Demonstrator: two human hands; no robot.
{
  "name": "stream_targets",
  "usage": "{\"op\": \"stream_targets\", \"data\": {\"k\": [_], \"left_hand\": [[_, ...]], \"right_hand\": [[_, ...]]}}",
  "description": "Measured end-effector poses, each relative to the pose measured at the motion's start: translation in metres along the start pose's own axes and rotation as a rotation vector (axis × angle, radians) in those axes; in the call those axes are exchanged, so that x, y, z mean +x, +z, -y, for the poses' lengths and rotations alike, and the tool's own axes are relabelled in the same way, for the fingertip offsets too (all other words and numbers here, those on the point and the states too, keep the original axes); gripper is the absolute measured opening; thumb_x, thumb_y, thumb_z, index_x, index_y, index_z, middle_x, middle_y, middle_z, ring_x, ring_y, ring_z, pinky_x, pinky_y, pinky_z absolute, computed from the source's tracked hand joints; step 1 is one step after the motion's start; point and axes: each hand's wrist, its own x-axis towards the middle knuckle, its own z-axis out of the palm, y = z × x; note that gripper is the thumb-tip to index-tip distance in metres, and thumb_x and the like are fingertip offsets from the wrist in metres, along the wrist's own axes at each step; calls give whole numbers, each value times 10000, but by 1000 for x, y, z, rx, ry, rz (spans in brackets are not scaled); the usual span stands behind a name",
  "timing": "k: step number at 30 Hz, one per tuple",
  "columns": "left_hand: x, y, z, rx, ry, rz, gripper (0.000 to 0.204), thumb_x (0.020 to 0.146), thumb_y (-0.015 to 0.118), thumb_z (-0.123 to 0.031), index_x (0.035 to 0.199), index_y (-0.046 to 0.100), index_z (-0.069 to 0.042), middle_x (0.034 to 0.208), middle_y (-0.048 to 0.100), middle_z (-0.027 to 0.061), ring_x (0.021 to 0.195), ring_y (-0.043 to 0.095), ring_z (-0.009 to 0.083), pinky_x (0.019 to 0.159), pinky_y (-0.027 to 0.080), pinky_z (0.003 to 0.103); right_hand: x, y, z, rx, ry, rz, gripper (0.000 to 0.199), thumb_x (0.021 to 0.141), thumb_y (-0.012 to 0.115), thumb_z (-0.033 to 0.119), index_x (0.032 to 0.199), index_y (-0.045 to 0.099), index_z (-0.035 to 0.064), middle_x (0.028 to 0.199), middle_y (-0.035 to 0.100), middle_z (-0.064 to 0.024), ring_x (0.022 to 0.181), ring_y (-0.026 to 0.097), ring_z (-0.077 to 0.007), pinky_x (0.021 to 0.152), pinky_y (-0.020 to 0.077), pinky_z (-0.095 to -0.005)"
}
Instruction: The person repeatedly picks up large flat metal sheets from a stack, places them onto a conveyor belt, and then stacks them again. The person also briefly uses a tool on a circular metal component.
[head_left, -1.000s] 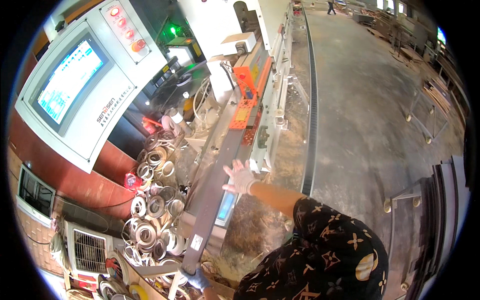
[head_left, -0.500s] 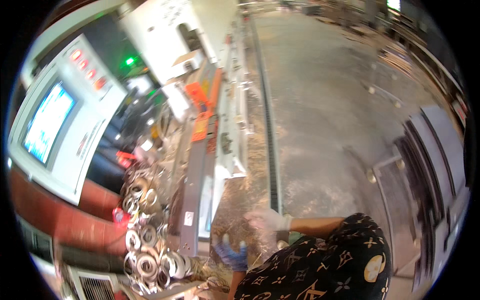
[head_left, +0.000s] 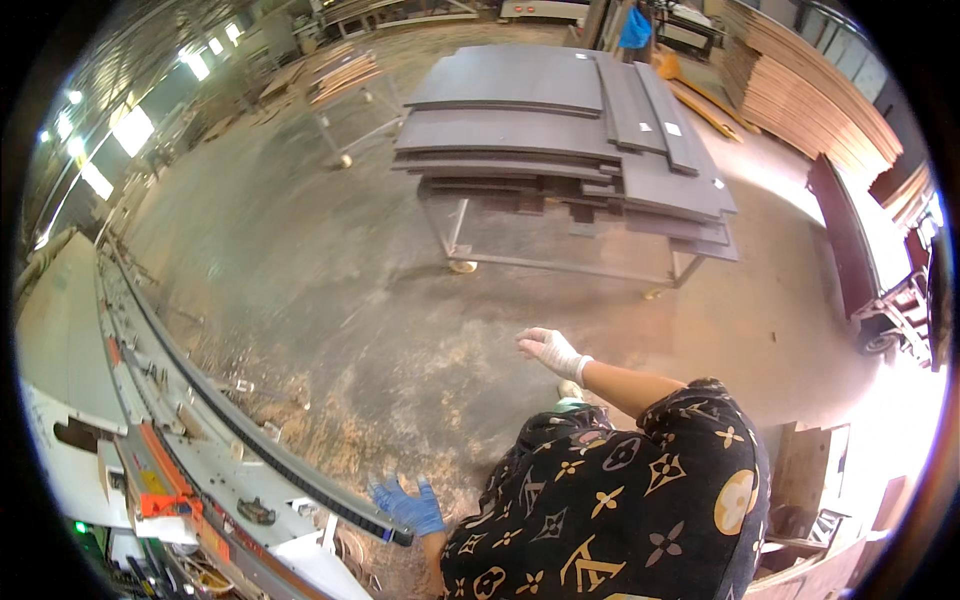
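My left hand [head_left: 408, 506], in a blue glove, hangs low beside the end of a long machine rail with a dark track [head_left: 345, 512]. Its fingers are spread and hold nothing. My right hand [head_left: 554, 352] wears a white glove and hangs in front of my body over the dusty floor. Its fingers are loosely bent and apart, with nothing seen in them. Ahead stands a metal trolley [head_left: 560, 264] stacked with flat grey panels [head_left: 510, 80], out of reach of both hands.
The machine's orange parts [head_left: 165, 505] lie at lower left. A second wheeled rack [head_left: 330, 130] bears wooden strips. Tall stacks of brown boards [head_left: 800, 95] and a yellow pallet jack [head_left: 705, 108] stand far right. Wooden pieces [head_left: 805, 465] are at lower right.
My view has swung right, away from the machine's control screen toward the panel trolley. Both hands stay near my body and remain without anything in them.
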Motion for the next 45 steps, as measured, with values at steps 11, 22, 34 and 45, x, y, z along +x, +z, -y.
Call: {"op": "stream_targets", "data": {"k": [11, 22, 34, 45], "left_hand": [[-20, 260, -126, -184, -215, 867, 652, 773, 590, -509, 1258, 507, -81, 1319, 468, 185, 1227, 416, 356, 1036, 332, 424], [82, 278, -106, -431, -327, 923, 565, 839, 503, -495, 1272, 513, -132, 1252, 545, 168, 1157, 496, 369, 955, 397, 423], [218, 263, -40, -77, -521, 903, 499, 851, 503, -420, 1193, 578, -64, 1209, 568, 195, 1061, 559, 353, 904, 441, 411], [185, 398, -113, -298, -325, 873, 537, 819, 522, -434, 1207, 559, -64, 1225, 557, 195, 1120, 532, 363, 927, 420, 439]], "right_hand": [[78, -191, -53, -137, 8, 83, 157, 868, 525, 145, 841, 633, 34, 755, 599, -33, 552, 467, -95, 500, 396, -242], [236, -243, 106, -664, -786, -513, 329, 780, 665, 144, 1091, 619, 45, 1046, 624, -138, 962, 581, -252, 868, 457, -381], [329, -522, 75, -1102, 392, -1023, 630, 738, 700, 175, 1294, 448, 18, 1128, 555, -114, 1020, 529, -214, 858, 451, -355], [271, -460, 152, -149, 73, -917, 528, 773, 646, 97, 1266, 462, 53, 942, 600, -120, 898, 568, -251, 750, 480, -390]]}}
